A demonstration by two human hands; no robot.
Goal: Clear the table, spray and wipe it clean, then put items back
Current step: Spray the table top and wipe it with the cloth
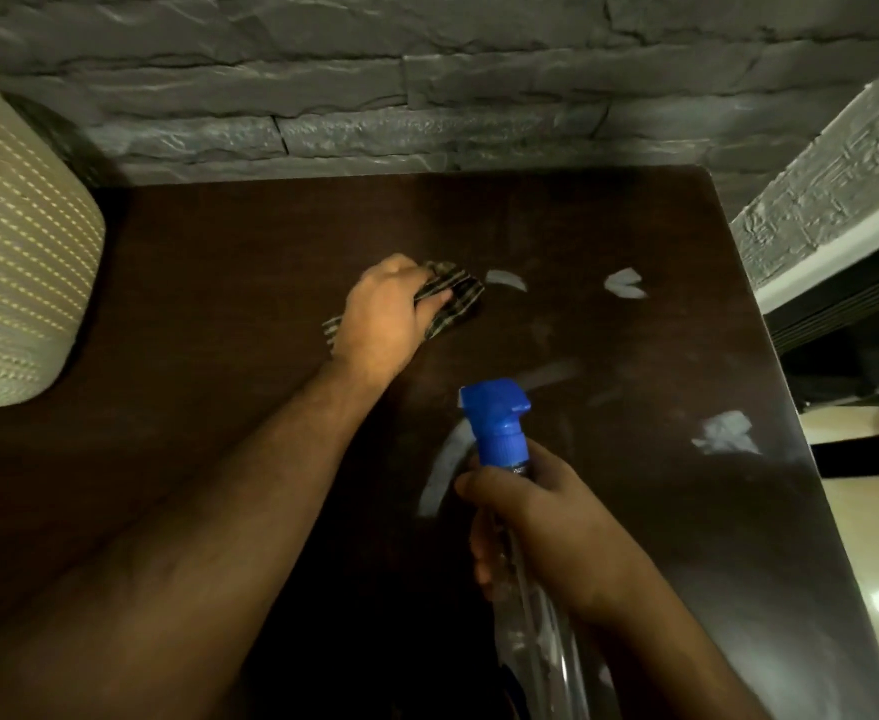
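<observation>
The left hand [385, 314] presses a striped cloth [453, 296] onto the middle of the dark counter [193, 304], fingers clamped on it. The right hand [546, 527] grips a clear spray bottle [500, 423] above the counter's near edge.

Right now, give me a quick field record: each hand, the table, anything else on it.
left hand: grip shut on cloth, pressed to table
right hand: grip shut on spray bottle, held above table
table: dark top, pale smears right of cloth
basket: cream, at far left edge
stage: wiping
</observation>
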